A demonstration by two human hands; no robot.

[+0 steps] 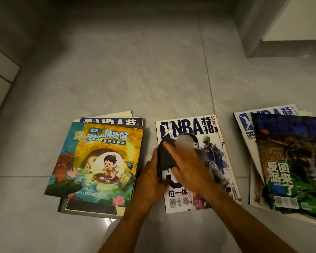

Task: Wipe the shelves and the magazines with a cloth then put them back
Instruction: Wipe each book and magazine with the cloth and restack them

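Head view: both hands held a dark cloth (165,156) over the middle NBA magazine (195,161) on the floor (117,79). Left hand (150,177) gripped its edge; right hand (188,166) pressed it, fingers curled round. Stacks (98,161) lay either side.

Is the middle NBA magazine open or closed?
Closed: the magazine lies flat on the floor, its front cover up, no inner pages showing.

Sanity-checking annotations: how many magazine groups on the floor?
3: left pile topped by a cartoon cover, single NBA issue in the middle under both hands, right pile. Lower copies partly hidden.
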